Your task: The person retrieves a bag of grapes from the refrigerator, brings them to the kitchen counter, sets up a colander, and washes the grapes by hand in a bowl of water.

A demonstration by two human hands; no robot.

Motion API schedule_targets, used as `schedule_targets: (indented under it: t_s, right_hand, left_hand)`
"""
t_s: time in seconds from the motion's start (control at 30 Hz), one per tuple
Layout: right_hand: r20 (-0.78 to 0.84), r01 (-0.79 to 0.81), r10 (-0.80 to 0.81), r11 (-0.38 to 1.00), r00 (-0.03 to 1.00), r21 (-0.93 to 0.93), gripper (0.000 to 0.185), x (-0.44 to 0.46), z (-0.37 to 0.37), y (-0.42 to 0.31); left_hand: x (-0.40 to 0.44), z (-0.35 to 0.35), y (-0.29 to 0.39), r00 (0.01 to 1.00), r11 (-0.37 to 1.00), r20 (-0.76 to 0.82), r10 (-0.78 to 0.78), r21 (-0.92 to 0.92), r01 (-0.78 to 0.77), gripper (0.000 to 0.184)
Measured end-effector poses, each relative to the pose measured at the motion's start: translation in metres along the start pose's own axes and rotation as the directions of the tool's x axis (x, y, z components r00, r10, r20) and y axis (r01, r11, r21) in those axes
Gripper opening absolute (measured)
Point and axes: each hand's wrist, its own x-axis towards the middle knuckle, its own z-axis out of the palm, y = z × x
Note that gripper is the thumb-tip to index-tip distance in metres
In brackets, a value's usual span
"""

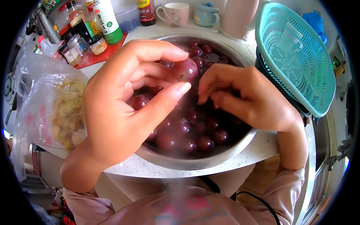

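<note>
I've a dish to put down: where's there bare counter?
Bare counter shows at front right, between the metal basin and right forearm, and narrowly between basin and mugs. Bottles and a plastic bag crowd the left; a teal basket, the right.

Back of the speckled white desk (pixel 258 148) is basically condiment city: a dark sauce bottle (pixel 80 27), a white-and-green bottle (pixel 108 22) and a little jar (pixel 98 45) bunched up around a red board (pixel 102 57), plus a bluish tub (pixel 126 18). Next along there's a red-labelled bottle (pixel 146 12), then a pinkish mug (pixel 177 14), a small blue lidded cup (pixel 205 15) and a pale pink kettle (pixel 236 18). Some bright blue thing (pixel 315 23) sits far right, can't tell what.
</note>
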Motion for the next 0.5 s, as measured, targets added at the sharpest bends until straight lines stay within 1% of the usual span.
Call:
schedule_targets:
  t_s: [0.03, 0.13, 0.23, 0.27, 0.33, 0.37, 0.4, 0.43, 0.47, 0.5]
  right_hand:
    - [0.051, 0.080, -0.076, 0.992, 0.996, -0.097, 0.025, -0.001, 0.000, 0.000]
    - [0.244, 0.083, -0.040, 0.982, 0.969, -0.169, 0.027, -0.002, -0.005, -0.003]
    - [0.218, -0.114, 0.095, 0.990, 0.971, 0.078, 0.028, 0.000, -0.007, -0.011]
    - [0.107, -0.047, 0.027, 0.981, 0.994, 0.189, 0.028, 0.001, -0.004, -0.007]
    - [-0.136, 0.120, -0.073, 0.918, 0.988, 0.379, 0.026, 0.003, 0.006, 0.006]
    - [-0.253, 0.238, -0.160, 0.919, 0.954, 0.316, 0.034, 0.004, 0.011, 0.007]
    - [-0.281, 0.328, -0.272, 0.928, 0.920, 0.177, 0.039, 0.004, 0.010, 0.006]
    - [-0.263, 0.387, -0.376, 0.922, 0.889, -0.010, 0.044, 0.005, 0.009, 0.004]
    - [-0.242, 0.438, -0.475, 0.878, 0.846, -0.194, 0.050, 0.005, 0.007, 0.001]
    - [-0.204, 0.476, -0.587, 0.777, 0.783, -0.412, 0.052, 0.008, 0.008, 0.001]
  left_hand:
    - [0.000, 0.000, 0.001, 1.000, 1.000, 0.002, -0.013, -0.003, 0.013, 0.035]
    - [0.000, 0.001, 0.003, 0.999, 0.999, 0.002, -0.035, -0.010, 0.036, 0.037]
    - [0.003, 0.000, 0.002, 0.999, 0.999, 0.003, -0.045, 0.008, 0.045, 0.040]
    - [0.002, 0.000, 0.002, 0.997, 0.997, 0.006, -0.071, -0.021, 0.071, 0.040]
    - [0.001, -0.001, 0.002, 0.992, 0.989, 0.013, -0.123, -0.080, 0.123, 0.040]
    - [0.001, -0.001, 0.003, 0.987, 0.981, 0.005, -0.159, -0.108, 0.159, 0.039]
    - [0.001, 0.000, 0.006, 0.981, 0.972, -0.002, -0.195, -0.137, 0.193, 0.038]
    - [0.001, 0.001, 0.008, 0.973, 0.960, -0.009, -0.229, -0.166, 0.225, 0.037]
    - [0.000, 0.002, 0.011, 0.967, 0.955, -0.029, -0.251, -0.170, 0.243, 0.037]
    - [-0.001, 0.003, 0.014, 0.960, 0.949, -0.050, -0.274, -0.174, 0.262, 0.036]
